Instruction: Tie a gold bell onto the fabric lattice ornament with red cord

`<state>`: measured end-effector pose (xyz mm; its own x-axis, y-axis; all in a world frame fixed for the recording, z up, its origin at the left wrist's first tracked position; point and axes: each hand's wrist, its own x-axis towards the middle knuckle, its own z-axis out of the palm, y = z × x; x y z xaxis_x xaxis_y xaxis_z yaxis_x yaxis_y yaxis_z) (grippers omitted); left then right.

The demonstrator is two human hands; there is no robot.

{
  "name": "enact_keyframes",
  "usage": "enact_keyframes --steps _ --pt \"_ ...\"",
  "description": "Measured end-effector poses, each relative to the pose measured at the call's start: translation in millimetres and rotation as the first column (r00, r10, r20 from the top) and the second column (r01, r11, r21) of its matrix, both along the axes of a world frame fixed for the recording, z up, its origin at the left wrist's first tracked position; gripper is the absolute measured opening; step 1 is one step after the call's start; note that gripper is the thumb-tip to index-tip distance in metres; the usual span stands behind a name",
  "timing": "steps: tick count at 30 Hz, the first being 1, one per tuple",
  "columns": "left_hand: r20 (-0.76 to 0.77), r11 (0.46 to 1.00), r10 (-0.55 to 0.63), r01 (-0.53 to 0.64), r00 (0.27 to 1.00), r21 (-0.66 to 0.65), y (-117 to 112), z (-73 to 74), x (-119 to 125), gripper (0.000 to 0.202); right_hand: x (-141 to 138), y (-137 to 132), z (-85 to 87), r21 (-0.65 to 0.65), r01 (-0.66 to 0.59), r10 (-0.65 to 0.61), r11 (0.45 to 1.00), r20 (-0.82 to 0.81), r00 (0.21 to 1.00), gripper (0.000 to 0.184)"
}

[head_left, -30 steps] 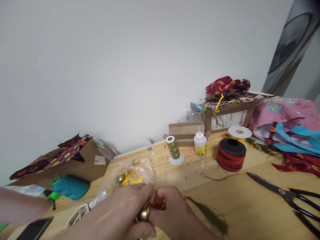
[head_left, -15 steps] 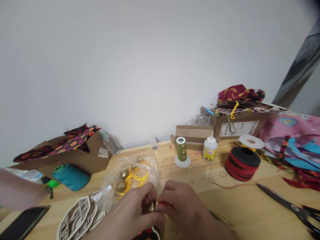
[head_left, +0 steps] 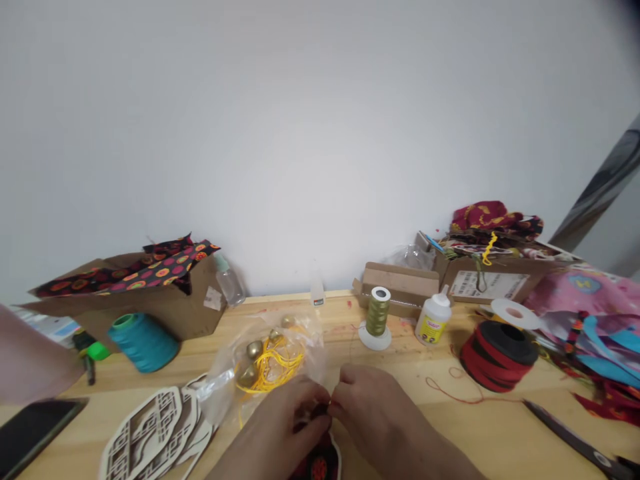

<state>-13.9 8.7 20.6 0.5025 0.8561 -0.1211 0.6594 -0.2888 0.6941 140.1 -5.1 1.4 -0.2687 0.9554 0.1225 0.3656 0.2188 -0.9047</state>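
Observation:
My left hand (head_left: 287, 430) is closed, its thumb and fingers around the top of a dark patterned fabric piece (head_left: 320, 463) with a pale edge, which hangs below the thumb. Pressed up close on the right is my right hand (head_left: 373, 410), fingers pinched together at the left fingertips; what they pinch is too small to make out. Just beyond the hands lies a clear plastic bag (head_left: 220, 393) with several brass-coloured bells (head_left: 255, 349) and yellow cord (head_left: 280, 365). To the left rest pale cut-out panels (head_left: 150, 427) with lattice patterns.
Along the back stand a green thread spool (head_left: 378, 317), a glue bottle (head_left: 433, 319) and an open cardboard box (head_left: 190, 320). A red ribbon roll (head_left: 495, 360) and scissors (head_left: 565, 437) lie right. Far left are a teal thread cone (head_left: 147, 347), a phone (head_left: 37, 433) and another person's arm (head_left: 35, 357).
The view has shifted slightly. The brass bell seen between my fingertips before is now hidden, and more of the patterned fabric shows below my left hand.

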Motion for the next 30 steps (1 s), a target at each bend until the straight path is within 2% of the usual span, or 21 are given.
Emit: enact_keyframes --steps 2,4,6,8,10,13,16,19,25,30 --pt "0.010 0.997 -0.041 0.040 0.999 0.071 4 -2.1 3 0.016 2 2 4.2 0.020 0.013 -0.016 1.000 0.108 0.994 0.020" --pt "0.059 0.996 -0.072 0.068 0.996 0.063 8 -4.3 7 0.017 7 3 9.8 0.043 0.016 -0.025 0.999 0.226 0.974 0.018" --pt "0.171 0.998 -0.036 0.044 0.985 -0.044 10 -8.8 10 0.018 13 5 14.4 0.056 0.019 -0.036 0.998 0.336 0.941 0.014" --pt "0.300 0.978 0.059 0.005 0.952 -0.208 11 -16.1 13 0.017 20 7 15.4 0.044 0.055 -0.067 0.998 0.374 0.925 0.012" --pt "0.393 0.935 0.159 -0.011 0.906 -0.354 10 -24.5 15 0.015 26 10 12.3 -0.001 0.116 -0.111 0.993 0.304 0.946 0.015" --pt "0.496 0.868 0.256 0.027 0.830 -0.495 5 -33.1 16 0.016 31 11 3.4 -0.107 0.159 -0.144 0.982 0.134 0.981 0.017" --pt "0.546 0.821 0.327 0.055 0.771 -0.569 0 -34.6 16 0.020 30 11 -4.1 -0.196 0.162 -0.163 0.967 0.007 0.987 0.017" --pt "0.532 0.807 0.388 0.002 0.753 -0.591 -4 -34.5 16 0.021 27 11 -7.1 -0.233 0.173 -0.199 0.957 -0.095 0.975 0.017" --pt "0.501 0.823 0.330 0.016 0.800 -0.568 -3 -37.9 15 0.024 26 14 -6.9 -0.310 0.211 -0.299 0.927 -0.270 0.915 0.029" --pt "0.586 0.806 0.297 0.131 0.754 -0.577 -5 -39.5 17 0.020 26 16 -8.4 -0.324 0.253 -0.358 0.911 -0.319 0.878 0.033"
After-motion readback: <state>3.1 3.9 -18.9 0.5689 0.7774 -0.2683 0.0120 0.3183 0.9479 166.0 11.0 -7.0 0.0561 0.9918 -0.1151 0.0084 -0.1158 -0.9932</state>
